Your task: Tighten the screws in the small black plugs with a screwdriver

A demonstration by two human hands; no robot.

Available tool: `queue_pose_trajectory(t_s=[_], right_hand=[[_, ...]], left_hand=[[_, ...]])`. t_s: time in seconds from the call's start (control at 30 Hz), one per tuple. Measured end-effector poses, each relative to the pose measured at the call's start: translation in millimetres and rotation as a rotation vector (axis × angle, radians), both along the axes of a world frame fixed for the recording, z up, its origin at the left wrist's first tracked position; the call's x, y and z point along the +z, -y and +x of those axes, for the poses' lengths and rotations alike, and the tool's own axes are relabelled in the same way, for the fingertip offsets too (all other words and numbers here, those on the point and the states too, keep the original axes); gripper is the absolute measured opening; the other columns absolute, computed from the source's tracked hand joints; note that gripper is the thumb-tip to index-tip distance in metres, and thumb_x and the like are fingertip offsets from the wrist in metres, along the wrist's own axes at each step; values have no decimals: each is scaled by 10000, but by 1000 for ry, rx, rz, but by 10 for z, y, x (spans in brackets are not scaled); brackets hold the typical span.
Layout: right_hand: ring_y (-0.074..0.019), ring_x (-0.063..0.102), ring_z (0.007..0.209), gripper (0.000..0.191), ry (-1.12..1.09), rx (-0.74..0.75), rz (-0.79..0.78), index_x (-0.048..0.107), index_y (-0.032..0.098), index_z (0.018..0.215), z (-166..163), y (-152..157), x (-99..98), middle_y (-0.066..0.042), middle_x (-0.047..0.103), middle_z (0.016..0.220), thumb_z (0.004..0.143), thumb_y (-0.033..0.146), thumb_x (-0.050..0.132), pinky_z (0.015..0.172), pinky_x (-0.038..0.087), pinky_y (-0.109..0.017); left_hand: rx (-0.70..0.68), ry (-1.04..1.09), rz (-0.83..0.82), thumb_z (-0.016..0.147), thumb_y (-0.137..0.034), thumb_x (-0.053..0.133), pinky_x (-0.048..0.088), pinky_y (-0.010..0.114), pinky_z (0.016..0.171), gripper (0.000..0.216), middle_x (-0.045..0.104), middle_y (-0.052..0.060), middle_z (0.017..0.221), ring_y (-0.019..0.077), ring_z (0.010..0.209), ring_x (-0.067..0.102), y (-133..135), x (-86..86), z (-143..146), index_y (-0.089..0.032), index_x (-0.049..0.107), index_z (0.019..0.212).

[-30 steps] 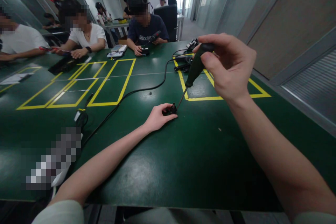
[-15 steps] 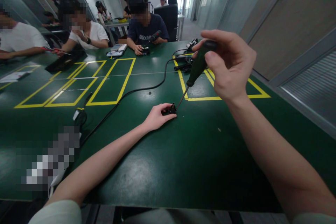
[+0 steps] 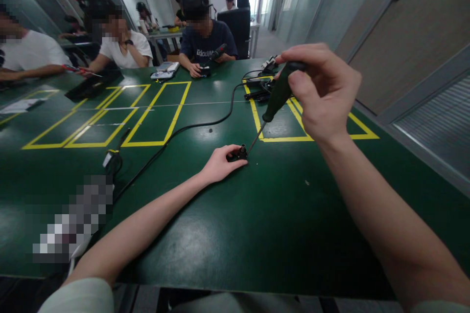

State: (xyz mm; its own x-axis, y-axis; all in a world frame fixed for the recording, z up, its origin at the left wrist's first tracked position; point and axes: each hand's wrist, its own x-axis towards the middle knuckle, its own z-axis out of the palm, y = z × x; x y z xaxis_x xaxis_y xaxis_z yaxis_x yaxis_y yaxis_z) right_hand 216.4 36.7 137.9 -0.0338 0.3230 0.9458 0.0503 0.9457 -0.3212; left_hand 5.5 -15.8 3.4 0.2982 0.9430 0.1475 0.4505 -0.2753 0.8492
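Green tabletop (image 3: 271, 234) gave a low, open approach from the near edge, between the forearms (image 3: 157, 220). Left hand (image 3: 219, 164), curled round small black part (image 3: 242, 154), blocked access from the left. Screwdriver (image 3: 278, 96), slanting down from right hand (image 3: 326, 90), barred upper right. Black cable (image 3: 198, 125) obstructed the far-left side.

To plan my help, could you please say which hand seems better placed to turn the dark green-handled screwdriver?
Probably the right hand: its fingers hold the screwdriver, slanting toward the small black part, which the left hand grips.
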Motion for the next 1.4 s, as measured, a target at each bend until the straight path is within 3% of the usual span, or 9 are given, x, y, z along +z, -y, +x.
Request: queue_pose_trajectory(t_s=[0.1,0.27,0.47,0.63,0.8,0.97,1.13,1.3,1.4], right_hand=[[-111,694,923,261,-25,-59,40,810,305,1103,0,-4,6,-24,721,1015,852,372,813,851,634,-243],[-149,760,967,290,32,48,-12,758,316,1236,4,-14,-4,-15,797,1064,964,375,679,869,655,-306],[-125,702,948,254,-5,-37,85,809,325,1125,25,-21,5,-14,724,1037,873,357,791,835,632,-287],[-152,748,1000,276,35,64,47,773,315,1221,53,-52,-16,-15,785,1054,971,369,670,856,630,-310],[-112,684,949,361,24,-10,97,796,303,1149,52,-69,0,-10,711,1093,814,431,843,775,600,-260],[-156,729,1020,273,31,57,5,768,322,1207,41,-42,-10,-31,760,1072,950,388,704,800,631,-282],[-125,689,990,336,24,-54,112,795,315,1141,57,-60,-3,-17,707,1111,822,411,836,722,599,-226],[-144,733,985,272,59,21,47,774,317,1203,49,-18,13,-24,765,1053,951,383,695,802,634,-276],[-131,704,983,260,9,-5,46,802,315,1137,31,13,19,-32,729,1097,887,380,773,757,616,-236]], left_hand=[[5,3,8,860,-332,804,546,382,940,312,790,82,1069,229,988,699,-3,-5,1,-168,771,1124],[13,5,3,849,-339,809,550,388,940,320,795,78,1079,234,983,702,-9,-1,16,-173,775,1120],[25,16,5,827,-331,826,553,385,938,345,799,74,1083,234,979,710,-18,-13,45,-177,776,1130],[21,12,7,831,-338,822,551,373,929,335,798,66,1077,230,981,712,-23,-24,45,-178,779,1123],[23,7,9,832,-336,823,547,376,938,341,799,72,1068,231,976,713,-25,-20,47,-168,781,1126],[19,6,7,837,-337,819,554,389,934,348,800,78,1077,232,969,712,-25,-25,44,-175,779,1143],[19,20,9,835,-334,823,556,392,935,353,799,79,1070,232,970,713,-25,-38,43,-174,780,1147],[29,6,19,836,-332,827,554,384,924,344,800,78,1079,235,972,711,-23,-34,44,-178,782,1141],[30,7,16,835,-328,828,550,380,930,339,799,75,1073,234,977,713,-22,-29,45,-176,781,1135]])
